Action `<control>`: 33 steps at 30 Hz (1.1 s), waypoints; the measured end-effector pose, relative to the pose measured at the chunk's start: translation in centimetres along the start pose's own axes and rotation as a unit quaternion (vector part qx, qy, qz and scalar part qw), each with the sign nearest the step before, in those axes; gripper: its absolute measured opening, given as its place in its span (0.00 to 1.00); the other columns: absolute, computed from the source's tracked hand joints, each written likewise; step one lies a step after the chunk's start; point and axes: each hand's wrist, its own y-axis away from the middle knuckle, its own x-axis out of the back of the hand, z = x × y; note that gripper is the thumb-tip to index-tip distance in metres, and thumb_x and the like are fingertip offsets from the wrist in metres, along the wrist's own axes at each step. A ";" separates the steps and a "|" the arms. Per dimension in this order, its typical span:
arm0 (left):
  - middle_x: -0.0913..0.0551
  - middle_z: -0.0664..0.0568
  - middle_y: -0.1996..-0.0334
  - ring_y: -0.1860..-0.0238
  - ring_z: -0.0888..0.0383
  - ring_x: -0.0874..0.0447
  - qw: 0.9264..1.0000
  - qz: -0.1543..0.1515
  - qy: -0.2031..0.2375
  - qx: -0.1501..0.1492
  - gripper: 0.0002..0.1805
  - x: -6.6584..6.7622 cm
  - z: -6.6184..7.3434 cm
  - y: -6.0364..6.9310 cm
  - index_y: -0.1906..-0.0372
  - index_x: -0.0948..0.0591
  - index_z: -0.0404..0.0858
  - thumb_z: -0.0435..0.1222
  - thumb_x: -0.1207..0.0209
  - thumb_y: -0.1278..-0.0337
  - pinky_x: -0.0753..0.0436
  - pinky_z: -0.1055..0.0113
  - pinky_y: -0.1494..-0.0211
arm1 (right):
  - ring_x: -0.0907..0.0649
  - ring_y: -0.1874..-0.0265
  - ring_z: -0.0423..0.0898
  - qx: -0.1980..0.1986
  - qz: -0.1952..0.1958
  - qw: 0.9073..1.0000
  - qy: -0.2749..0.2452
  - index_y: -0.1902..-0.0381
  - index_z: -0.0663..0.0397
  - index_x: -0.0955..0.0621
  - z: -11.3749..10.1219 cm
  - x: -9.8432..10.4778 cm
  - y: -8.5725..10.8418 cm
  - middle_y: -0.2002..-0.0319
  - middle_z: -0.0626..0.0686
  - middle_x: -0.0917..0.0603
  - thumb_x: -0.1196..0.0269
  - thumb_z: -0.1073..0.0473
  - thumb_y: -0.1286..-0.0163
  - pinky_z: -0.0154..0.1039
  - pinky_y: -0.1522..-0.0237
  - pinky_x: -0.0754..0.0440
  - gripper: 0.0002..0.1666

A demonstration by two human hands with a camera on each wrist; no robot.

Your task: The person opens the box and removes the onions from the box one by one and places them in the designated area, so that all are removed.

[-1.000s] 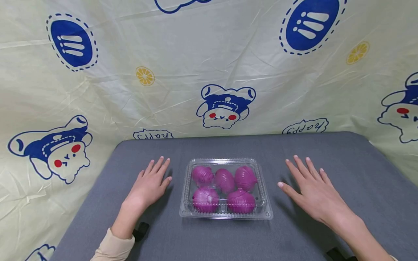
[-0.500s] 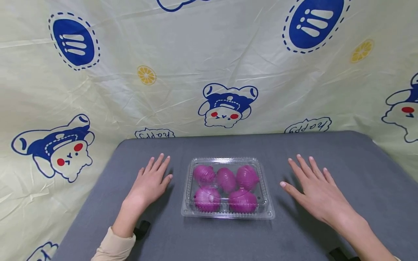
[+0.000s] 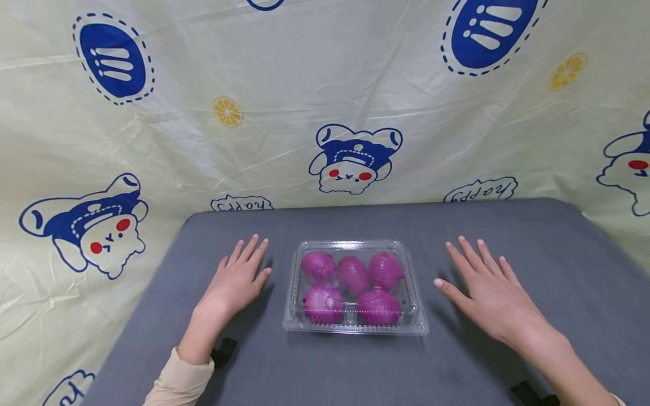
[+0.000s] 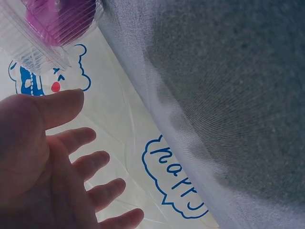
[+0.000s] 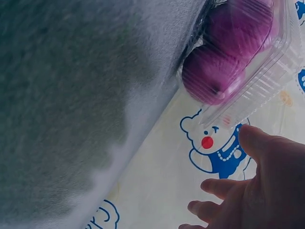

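Note:
A clear plastic clamshell box with its lid down sits in the middle of the grey table. Several purple onions lie inside it, in two rows. To the box's left is my left hand, fingers spread and back of the hand up, apart from the box. My right hand is held likewise on the other side, thumb toward the box and not touching it. Neither hand holds anything. Each wrist view shows spread fingers, with part of the box and the onions near the thumb.
The grey tabletop spreads around the box and both hands. Behind its far edge hangs a pale printed cloth with cartoon figures, which also runs down the left and right sides. A black strap is at the left wrist.
The head view has shifted slightly, so the box and table sit a little higher in it. Both hands stay spread at the sides of the box, with barely any motion.

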 end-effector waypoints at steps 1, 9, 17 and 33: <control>0.52 0.45 0.22 0.24 0.41 0.60 1.000 -0.001 0.001 0.000 0.36 0.0 0.0 0.1 0.22 0.46 0.42 0.47 0.49 0.27 0.51 0.36 0.30 | 0.65 0.26 0.62 0.002 0.000 1.000 0.001 0.21 0.53 0.52 -0.2 0.0 0.0 0.22 0.62 0.58 0.53 0.27 0.29 0.63 0.33 0.75 0.52; 0.51 0.44 0.22 0.24 0.41 0.59 1.000 0.012 0.012 -0.009 0.35 0.7 0.5 0.8 0.22 0.44 0.42 0.46 0.48 0.28 0.52 0.36 0.29 | 0.64 0.25 0.60 0.023 0.008 1.000 -0.002 0.20 0.48 0.51 -2.0 0.2 0.5 0.22 0.60 0.56 0.53 0.27 0.29 0.59 0.32 0.76 0.51; 0.49 0.46 0.23 0.24 0.42 0.57 0.998 0.037 0.019 -0.048 0.35 1.7 1.3 2.1 0.23 0.42 0.44 0.45 0.46 0.28 0.51 0.36 0.30 | 0.58 0.24 0.60 0.046 0.022 0.999 -0.007 0.21 0.48 0.48 -3.6 0.1 1.0 0.22 0.58 0.52 0.52 0.28 0.29 0.57 0.30 0.74 0.49; 0.34 0.48 0.29 0.29 0.48 0.37 0.982 0.095 0.092 -0.136 0.30 1.5 1.6 4.9 0.27 0.32 0.45 0.40 0.41 0.32 0.36 0.42 0.34 | 0.40 0.28 0.56 0.156 0.100 0.983 0.006 0.25 0.48 0.36 -6.8 -0.3 0.4 0.26 0.52 0.37 0.37 0.42 0.31 0.60 0.33 0.42 0.42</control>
